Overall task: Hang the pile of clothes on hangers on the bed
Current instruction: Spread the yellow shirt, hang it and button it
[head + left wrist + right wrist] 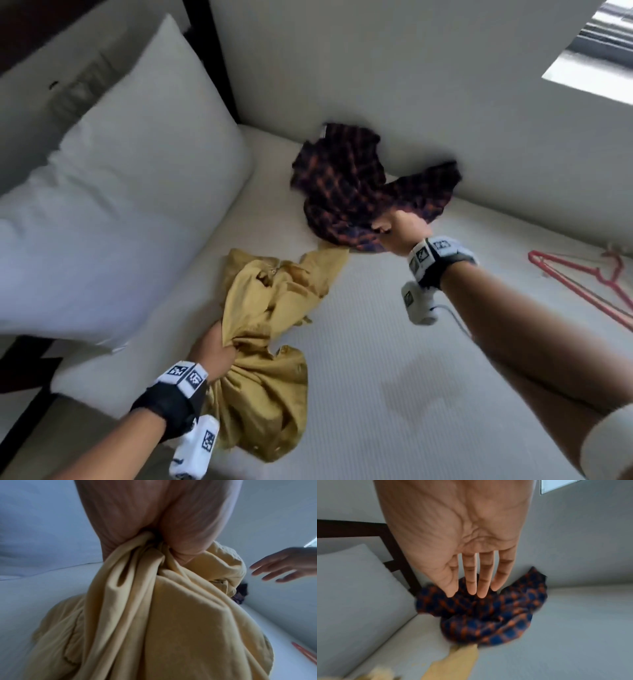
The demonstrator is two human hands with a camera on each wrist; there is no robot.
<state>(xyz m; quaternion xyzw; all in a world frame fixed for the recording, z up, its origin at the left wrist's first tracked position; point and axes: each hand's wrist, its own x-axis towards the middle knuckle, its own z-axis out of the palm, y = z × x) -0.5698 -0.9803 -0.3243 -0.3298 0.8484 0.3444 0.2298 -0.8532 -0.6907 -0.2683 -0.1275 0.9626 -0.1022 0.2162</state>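
Note:
A crumpled mustard-yellow shirt (270, 342) lies on the white bed (411, 394), and my left hand (212, 349) grips a bunch of its fabric (154, 615) in its fist (145, 520). Farther back, against the wall, a dark blue and orange plaid shirt (346, 185) sits in a heap, blurred. My right hand (400, 229) is just over its near edge. In the right wrist view its fingers (471, 574) are straight and together above the plaid shirt (488, 615), holding nothing. A red hanger (582, 287) lies flat on the bed at the right.
A large white pillow (120, 205) fills the left side, against a dark headboard (393, 545). A white wall runs along the bed's far side, with a window (599, 51) at the top right. Bare mattress lies between the shirts and the hanger.

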